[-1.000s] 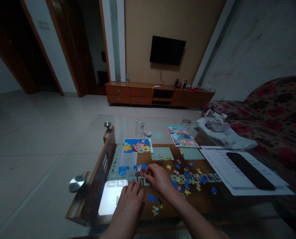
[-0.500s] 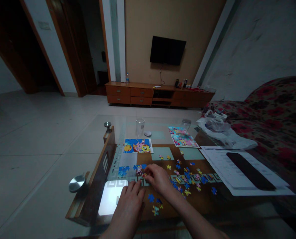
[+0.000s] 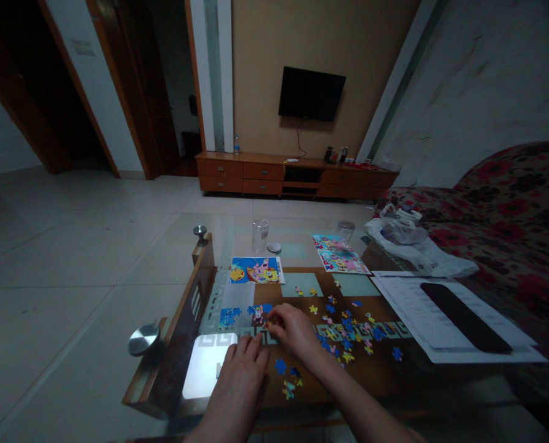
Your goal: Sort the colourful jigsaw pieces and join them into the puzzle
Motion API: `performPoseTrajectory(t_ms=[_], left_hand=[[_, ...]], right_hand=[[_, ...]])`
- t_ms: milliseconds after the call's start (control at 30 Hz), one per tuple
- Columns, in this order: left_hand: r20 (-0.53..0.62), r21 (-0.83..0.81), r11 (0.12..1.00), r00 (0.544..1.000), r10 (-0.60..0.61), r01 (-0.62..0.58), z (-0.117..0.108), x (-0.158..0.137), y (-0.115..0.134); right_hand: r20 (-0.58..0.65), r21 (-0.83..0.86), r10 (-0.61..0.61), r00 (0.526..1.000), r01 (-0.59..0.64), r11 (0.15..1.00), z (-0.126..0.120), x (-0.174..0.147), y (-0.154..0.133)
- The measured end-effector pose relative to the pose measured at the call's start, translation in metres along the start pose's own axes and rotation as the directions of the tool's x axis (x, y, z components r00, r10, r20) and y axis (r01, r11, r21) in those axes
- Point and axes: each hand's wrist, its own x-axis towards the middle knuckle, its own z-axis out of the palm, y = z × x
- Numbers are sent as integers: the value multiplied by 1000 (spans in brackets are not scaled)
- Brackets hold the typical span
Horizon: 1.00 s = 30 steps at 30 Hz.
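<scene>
My right hand (image 3: 292, 329) bends over the glass-topped table with its fingertips pinched on a small jigsaw puzzle piece (image 3: 267, 325), beside a joined strip of puzzle pieces (image 3: 258, 312). Left of that strip lies another joined blue section (image 3: 229, 317). My left hand (image 3: 247, 363) rests palm down on the glass, fingers stretched out and holding nothing. Just right of it sit a few loose pieces, among them a blue piece (image 3: 280, 367). Many loose puzzle pieces (image 3: 346, 329) are scattered to the right of my right hand. A cartoon picture card (image 3: 256, 271) lies behind the joined pieces.
A bright white panel (image 3: 203, 375) shows beside my left hand. Farther back stand a glass jar (image 3: 260, 237), a lid (image 3: 273, 248) and a second jar (image 3: 345, 232) near more picture cards (image 3: 343, 261). Papers (image 3: 408, 307), a black oblong object (image 3: 463, 317) and a plastic bag (image 3: 417, 249) lie right.
</scene>
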Motion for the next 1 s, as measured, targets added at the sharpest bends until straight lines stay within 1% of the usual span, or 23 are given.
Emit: performPoseTrajectory(t_ms=[133,333,733,1000], left_hand=[[-13,4,1000,1000,9,-9,1,-1,0],[-3,14,1000,1000,2,-2,1,0,0],[-12,10,1000,1000,5,-4,2,1,0],[12,8,1000,1000,-8,7,0,1,1]], right_hand=[[6,-3,-2,1000,2,1000,1,1,1],[-1,-12,-10,1000,10,1000,0,0,-1],[14,-33,13,1000,-13,999,-3,0,-4],[-4,-33,1,1000,-1,999,-1,0,-3]])
